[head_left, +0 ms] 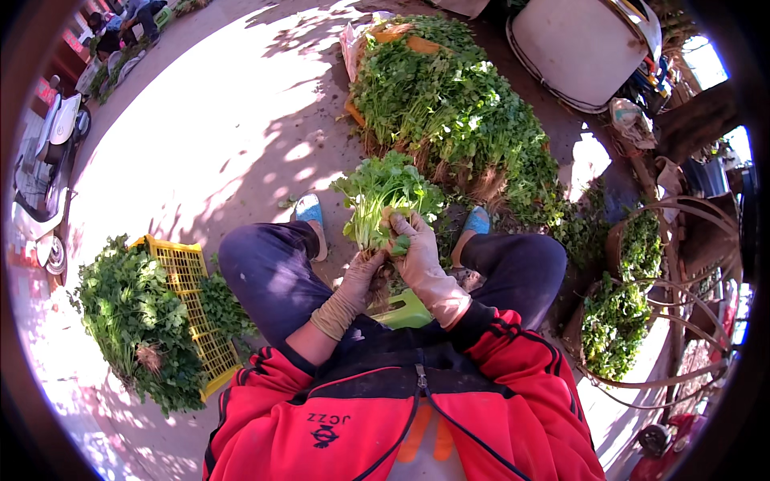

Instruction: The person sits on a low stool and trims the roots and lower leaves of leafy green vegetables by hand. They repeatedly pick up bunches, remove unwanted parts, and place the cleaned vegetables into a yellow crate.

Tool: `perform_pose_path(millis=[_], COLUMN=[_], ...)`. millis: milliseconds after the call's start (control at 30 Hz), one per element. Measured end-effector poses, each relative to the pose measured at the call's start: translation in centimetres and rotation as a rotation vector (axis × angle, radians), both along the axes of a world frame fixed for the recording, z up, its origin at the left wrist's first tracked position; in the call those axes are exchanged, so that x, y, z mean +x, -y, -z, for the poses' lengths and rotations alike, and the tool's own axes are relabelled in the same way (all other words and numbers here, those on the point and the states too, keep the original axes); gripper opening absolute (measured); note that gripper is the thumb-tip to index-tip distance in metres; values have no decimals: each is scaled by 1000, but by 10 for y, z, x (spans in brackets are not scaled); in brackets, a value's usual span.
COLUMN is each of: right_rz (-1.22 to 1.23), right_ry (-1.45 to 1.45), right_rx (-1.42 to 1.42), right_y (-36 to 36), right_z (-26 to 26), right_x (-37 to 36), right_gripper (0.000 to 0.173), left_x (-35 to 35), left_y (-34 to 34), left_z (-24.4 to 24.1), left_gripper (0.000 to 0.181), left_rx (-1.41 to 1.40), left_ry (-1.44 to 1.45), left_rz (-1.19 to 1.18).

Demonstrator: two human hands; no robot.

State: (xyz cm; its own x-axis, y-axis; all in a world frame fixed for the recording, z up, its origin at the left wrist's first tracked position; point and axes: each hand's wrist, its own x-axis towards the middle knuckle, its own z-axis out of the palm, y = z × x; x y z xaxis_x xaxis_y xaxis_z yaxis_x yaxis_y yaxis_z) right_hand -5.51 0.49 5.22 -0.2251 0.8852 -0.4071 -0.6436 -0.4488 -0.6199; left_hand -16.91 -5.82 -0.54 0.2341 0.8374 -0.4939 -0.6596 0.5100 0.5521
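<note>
Between my knees, my gloved left hand [360,282] grips the root end of a bunch of leafy green herbs [385,192], which looks like cilantro or celery. The stems and leaves point away from me, and brown roots hang below the fingers. My gloved right hand [421,252] is at the right side of the bunch, thumb and fingers pinched together on a few leaves or stems at its edge. A large heap of the same herbs [445,102] lies on the ground beyond my feet, with many roots towards me.
A yellow plastic crate [195,300] stands at my left, with herbs [135,324] piled beside and over it. Baskets of greens with hooped handles [619,324] stand at the right. A green stool [400,309] shows under me. A scooter [57,156] and people [129,27] are farther left.
</note>
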Motion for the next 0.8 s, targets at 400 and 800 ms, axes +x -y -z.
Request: perform_pose_path(millis=[400,800], right_rz=[-491,-128], right_ry=[4,1031], right_rx=[175,737], right_y=[31,-15], right_z=[-11,-10], right_x=[2,31], right_gripper=[24,16], left_x=[-10,-4], left_y=[4,-2], left_z=[32,-25], left_gripper=[17,6], left_rx=[273,134], left_ry=[79,-145], left_rz=[-28,57])
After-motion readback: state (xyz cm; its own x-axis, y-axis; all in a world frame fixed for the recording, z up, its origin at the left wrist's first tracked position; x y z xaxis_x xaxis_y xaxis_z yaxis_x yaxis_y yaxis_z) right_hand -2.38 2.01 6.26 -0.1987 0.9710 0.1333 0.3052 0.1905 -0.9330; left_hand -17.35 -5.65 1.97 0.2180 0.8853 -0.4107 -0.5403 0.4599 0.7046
